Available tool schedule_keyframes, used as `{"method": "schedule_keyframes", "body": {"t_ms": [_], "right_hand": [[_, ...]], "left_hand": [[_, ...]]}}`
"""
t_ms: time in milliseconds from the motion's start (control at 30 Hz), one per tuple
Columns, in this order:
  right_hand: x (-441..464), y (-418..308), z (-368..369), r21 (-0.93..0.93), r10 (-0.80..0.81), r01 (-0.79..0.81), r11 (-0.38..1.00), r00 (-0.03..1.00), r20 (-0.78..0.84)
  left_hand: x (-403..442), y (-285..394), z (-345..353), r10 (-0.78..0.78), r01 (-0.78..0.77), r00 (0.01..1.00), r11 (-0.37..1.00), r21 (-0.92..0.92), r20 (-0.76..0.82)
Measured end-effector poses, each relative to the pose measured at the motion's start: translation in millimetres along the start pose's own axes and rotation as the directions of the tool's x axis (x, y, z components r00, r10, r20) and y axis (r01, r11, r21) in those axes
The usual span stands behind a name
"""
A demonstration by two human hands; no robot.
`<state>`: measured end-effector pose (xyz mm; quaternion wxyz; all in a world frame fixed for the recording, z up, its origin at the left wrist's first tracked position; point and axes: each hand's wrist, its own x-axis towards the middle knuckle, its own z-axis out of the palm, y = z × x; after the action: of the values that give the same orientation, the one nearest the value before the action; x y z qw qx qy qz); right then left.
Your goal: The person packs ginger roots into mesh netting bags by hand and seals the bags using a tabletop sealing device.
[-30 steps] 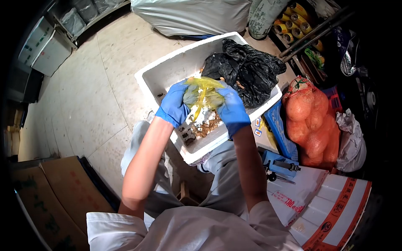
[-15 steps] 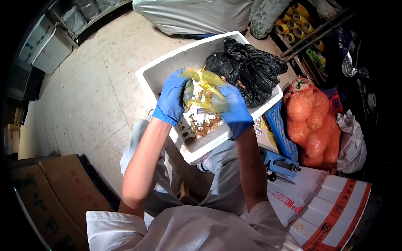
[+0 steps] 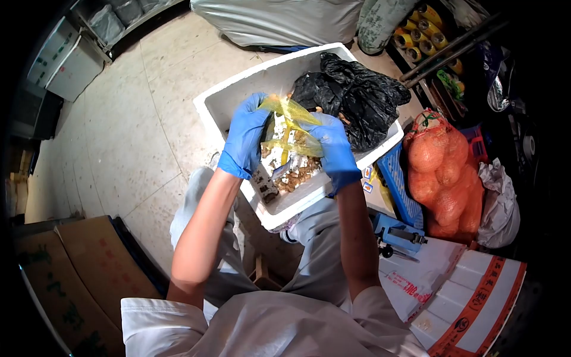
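Both of my blue-gloved hands hold a yellow mesh bag point(image 3: 289, 111) stretched over a white foam box point(image 3: 275, 222). My left hand point(image 3: 245, 135) grips the bag's left side, fingers closed round it. At the right side, my right hand point(image 3: 334, 149) is closed on the mesh as well. A small pale tag point(image 3: 281, 171) hangs below a yellow strip of the bag. Beneath it, small brown pieces point(image 3: 300, 175) of a kind I cannot make out lie scattered on the box floor. A crumpled black plastic bag point(image 3: 363, 101) fills the box's far right end.
Right of the box stand a blue plastic basket point(image 3: 399, 185), a red net sack of round produce point(image 3: 440, 172) and a blue device point(image 3: 397, 232). White foam boxes point(image 3: 464, 297) lie at lower right. Cardboard boxes point(image 3: 89, 279) sit at lower left. A grey-covered bulk point(image 3: 279, 24) stands behind.
The mesh has shifted in my hands, with a yellow strip now hanging down its middle. The pale tag has swung lower and tilted. My left hand has risen slightly.
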<state>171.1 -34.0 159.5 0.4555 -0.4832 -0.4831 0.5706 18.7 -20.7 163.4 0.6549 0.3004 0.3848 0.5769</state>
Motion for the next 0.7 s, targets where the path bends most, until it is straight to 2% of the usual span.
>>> {"method": "schedule_keyframes", "body": {"t_ms": [33,67,100,133,167,200,233,267,300,333,367,400,433,467,500,533,567,600,633,700], "right_hand": [[-2,-4,3,0.077,0.182,-0.185,0.980,0.982,0.048],[-4,-3,3,0.075,0.184,-0.187,0.979,0.982,0.051],[-5,-1,2,0.071,0.238,-0.252,0.965,0.957,0.166],[-5,1,0,0.059,0.287,-0.315,0.947,0.917,0.278],[-6,17,-4,-0.251,-0.009,0.090,0.964,0.952,0.306],[-8,23,-2,-0.545,-0.305,0.429,0.721,0.902,0.307],[-10,24,-4,-0.589,-0.353,0.441,0.677,0.897,0.266],[-12,15,-1,-0.635,-0.400,0.445,0.632,0.889,0.225],[-13,-4,3,-0.351,-0.312,0.369,0.861,0.927,0.209],[-13,-14,4,-0.024,-0.218,0.229,0.973,0.950,0.223],[-11,-11,0,-0.025,-0.218,0.229,0.973,0.950,0.222],[-8,-9,-5,0.280,-0.223,0.166,0.946,0.957,0.186],[-13,-7,-7,0.391,-0.241,0.193,0.900,0.967,0.078],[-18,-9,-8,0.488,-0.256,0.238,0.840,0.966,-0.030],[-18,-4,-16,0.402,-0.305,0.302,0.864,0.951,-0.058],[-19,-5,-21,0.398,-0.307,0.305,0.865,0.950,-0.060],[-19,-6,-24,0.102,-0.416,0.421,0.901,0.907,-0.065],[-19,-6,-27,-0.202,-0.515,0.499,0.843,0.856,-0.034],[-20,-6,-28,-0.482,-0.594,0.532,0.696,0.804,0.029],[-20,-6,-27,-0.707,-0.644,0.521,0.477,0.755,0.121]], "left_hand": [[-2,2,0,-0.001,0.001,1.000,1.000,-0.001,-0.004],[-6,6,2,0.156,-0.154,0.988,0.963,0.220,0.008],[-10,9,4,0.303,-0.296,0.951,0.855,0.426,0.052],[-16,7,11,0.471,-0.393,0.878,0.600,0.697,0.089],[-21,1,14,0.619,-0.583,0.736,0.371,0.722,0.276],[-31,2,21,0.614,-0.636,0.679,0.220,0.739,0.402],[-41,3,27,0.587,-0.680,0.618,0.064,0.731,0.523],[-43,-2,28,0.574,-0.701,0.599,0.041,0.712,0.558],[-45,-5,30,0.561,-0.721,0.580,0.018,0.692,0.590],[-47,-5,32,0.495,-0.666,0.644,-0.015,0.746,0.584],[-47,-4,34,0.495,-0.666,0.643,-0.015,0.746,0.584],[-45,-4,36,0.464,-0.718,0.668,0.195,0.668,0.582],[-44,-5,37,0.427,-0.727,0.686,0.399,0.559,0.589],[-43,-7,37,0.447,-0.716,0.693,0.518,0.468,0.566],[-43,-8,36,0.447,-0.718,0.691,0.520,0.463,0.568],[-44,-7,36,0.269,-0.431,0.867,0.827,0.361,0.419],[-45,-6,35,0.011,-0.069,0.951,0.981,0.180,0.308],[-39,-9,30,-0.029,-0.082,0.935,0.952,0.296,0.353],[-36,-13,29,-0.030,-0.081,0.935,0.952,0.295,0.354],[-35,-14,32,-0.018,-0.056,0.954,0.970,0.236,0.299]]}}
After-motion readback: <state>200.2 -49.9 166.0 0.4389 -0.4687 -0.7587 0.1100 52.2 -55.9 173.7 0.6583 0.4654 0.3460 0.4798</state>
